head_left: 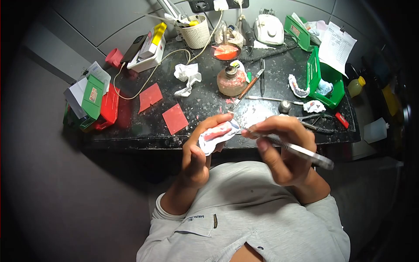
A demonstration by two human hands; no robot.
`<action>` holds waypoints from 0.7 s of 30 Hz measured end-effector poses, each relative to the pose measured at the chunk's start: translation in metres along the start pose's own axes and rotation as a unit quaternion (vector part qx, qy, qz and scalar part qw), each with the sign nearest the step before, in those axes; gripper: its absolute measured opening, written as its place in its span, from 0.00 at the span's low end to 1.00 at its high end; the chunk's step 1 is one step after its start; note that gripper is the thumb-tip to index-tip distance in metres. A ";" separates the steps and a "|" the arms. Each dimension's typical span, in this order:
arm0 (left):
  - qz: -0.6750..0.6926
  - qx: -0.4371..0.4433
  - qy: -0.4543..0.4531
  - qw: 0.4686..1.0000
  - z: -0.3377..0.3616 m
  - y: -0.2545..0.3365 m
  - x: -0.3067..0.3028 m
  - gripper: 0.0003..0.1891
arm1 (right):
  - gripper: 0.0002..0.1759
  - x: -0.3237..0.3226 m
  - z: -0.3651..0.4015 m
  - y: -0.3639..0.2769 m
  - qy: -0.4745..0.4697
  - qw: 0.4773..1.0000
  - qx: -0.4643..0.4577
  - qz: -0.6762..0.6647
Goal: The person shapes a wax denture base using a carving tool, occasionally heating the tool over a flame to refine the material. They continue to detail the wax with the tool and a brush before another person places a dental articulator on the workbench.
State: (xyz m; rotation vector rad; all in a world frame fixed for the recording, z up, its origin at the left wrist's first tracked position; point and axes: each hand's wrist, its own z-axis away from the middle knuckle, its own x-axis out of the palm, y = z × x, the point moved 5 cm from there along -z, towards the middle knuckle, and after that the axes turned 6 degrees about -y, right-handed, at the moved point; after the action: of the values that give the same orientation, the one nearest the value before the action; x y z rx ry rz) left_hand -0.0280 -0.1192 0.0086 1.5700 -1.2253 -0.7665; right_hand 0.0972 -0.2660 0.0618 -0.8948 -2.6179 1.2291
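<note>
- The left hand [197,150] is clamped around the white cast [208,146], thumb and fingers pressed to opposite edges; its underside and the fingers beneath are hidden.
- The right hand [283,150] pinches a slim metal tool [301,153] between thumb and fingers, its thick end toward 4 o'clock. The working end, near the cast's 2 o'clock edge, is blurred; I cannot tell whether it touches.
- The cast, bearing a pink layer [218,132], sits at the bench's near edge; clock directions below run from it, 12 away from the wearer.
- At 12 to 1, a glass burner [231,81]; beyond it, a dish [226,54] with red material.
- At 1, a wooden-handled knife [251,88], its near end hard to make out.
- At 10, two red sheets [175,118]; at 11, crumpled tissue [187,80].
- At 2, a curved white piece [298,86] beside an open green box [334,94], its contents partly hidden.
- At 3, metal pliers [315,125], their outline unclear against the dark bench [131,142].
</note>
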 end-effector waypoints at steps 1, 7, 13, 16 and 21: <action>-0.027 0.018 0.004 0.999 -0.001 0.005 0.003 0.56 | 0.13 0.003 0.001 -0.003 0.002 0.999 -0.029 0.028; -0.113 0.082 -0.018 0.990 0.001 0.014 0.006 0.52 | 0.19 0.016 -0.004 -0.017 -0.074 0.969 -0.177 0.158; -0.108 0.076 -0.013 0.991 0.003 0.016 0.009 0.54 | 0.15 0.026 0.000 -0.008 -0.091 0.957 -0.208 0.180; -0.064 0.042 -0.001 0.997 0.003 0.016 0.010 0.56 | 0.15 0.029 0.001 -0.006 -0.090 0.954 -0.219 0.183; -0.044 0.026 0.005 0.999 0.004 0.013 0.010 0.59 | 0.14 0.031 0.002 -0.005 -0.088 0.949 -0.223 0.206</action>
State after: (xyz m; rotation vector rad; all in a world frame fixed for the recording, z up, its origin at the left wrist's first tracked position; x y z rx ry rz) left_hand -0.0330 -0.1299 0.0207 1.6779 -1.1845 -0.7873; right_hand 0.0686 -0.2526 0.0602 -1.5376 -3.0209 0.8131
